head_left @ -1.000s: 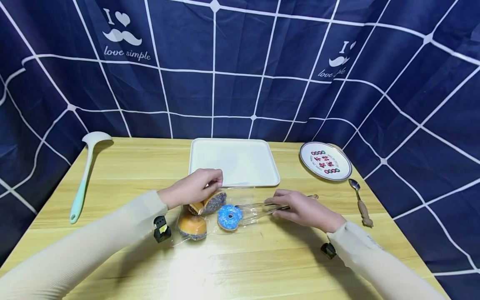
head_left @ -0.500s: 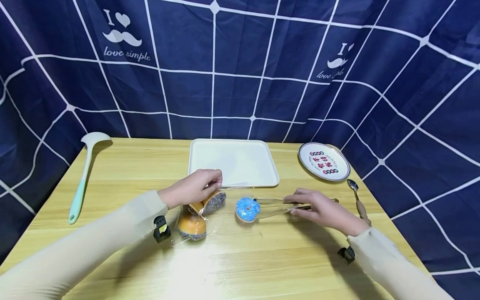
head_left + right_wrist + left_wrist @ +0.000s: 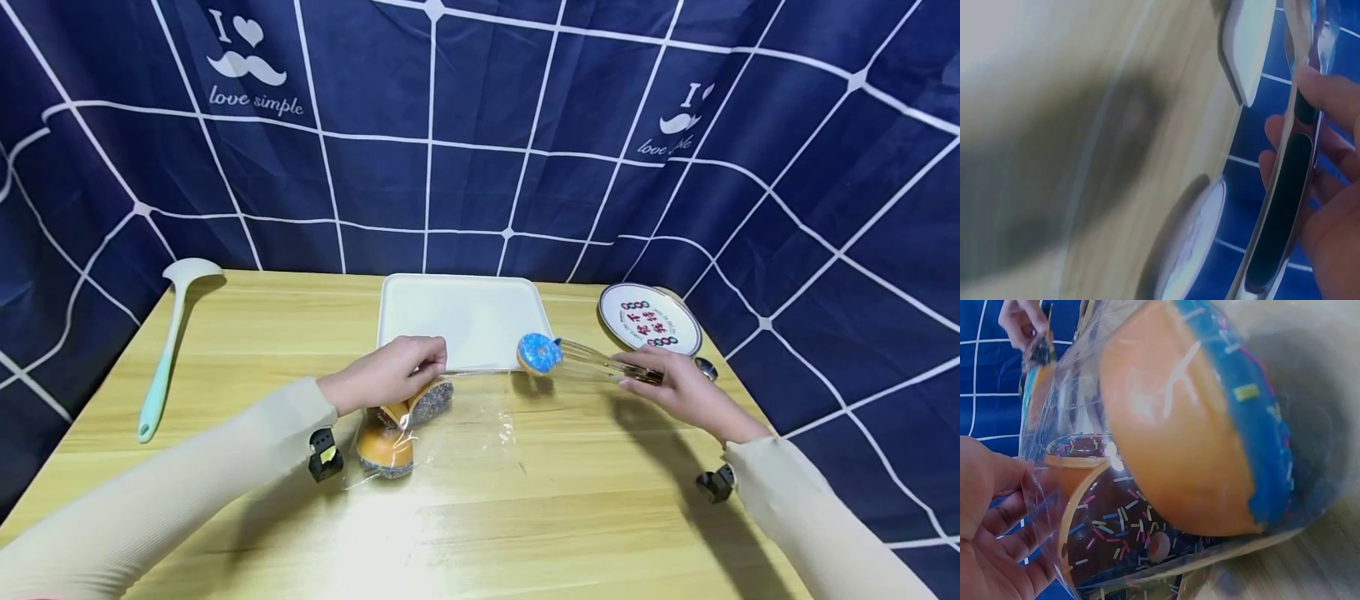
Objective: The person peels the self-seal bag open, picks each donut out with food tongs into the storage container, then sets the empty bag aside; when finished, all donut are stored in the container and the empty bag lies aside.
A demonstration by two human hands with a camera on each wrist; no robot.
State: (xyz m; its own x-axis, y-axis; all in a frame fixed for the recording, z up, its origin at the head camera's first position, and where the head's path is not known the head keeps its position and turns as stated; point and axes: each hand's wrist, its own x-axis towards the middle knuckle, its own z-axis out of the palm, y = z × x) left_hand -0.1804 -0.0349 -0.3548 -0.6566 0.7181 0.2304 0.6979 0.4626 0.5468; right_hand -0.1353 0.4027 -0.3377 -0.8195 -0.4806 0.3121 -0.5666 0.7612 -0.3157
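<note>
At the mouth of a clear plastic bag (image 3: 472, 425), my left hand (image 3: 384, 375) pinches the film. Inside are toy doughnuts: one orange with blue icing (image 3: 1172, 419) and others with dark, sprinkled icing (image 3: 1107, 528), seen large in the left wrist view. My right hand (image 3: 678, 390) grips metal tongs (image 3: 588, 357) with dark inlaid handles (image 3: 1282, 212). A blue-iced doughnut (image 3: 538, 354) is caught between the tong tips, raised above the table at the front right corner of a white tray (image 3: 465, 321). Its shadow falls on the wood below.
A white plate with red lettering (image 3: 626, 312) lies behind my right hand. The spoon (image 3: 706, 368) beside it is mostly hidden by that hand. A ladle with a mint handle (image 3: 161, 383) lies far left. A dark blue curtain (image 3: 480, 167) hangs behind the table.
With the tongs, my right hand has drawn the blue doughnut rightward out of the bag, then up and back toward the tray's corner. My left hand has stayed on the bag.
</note>
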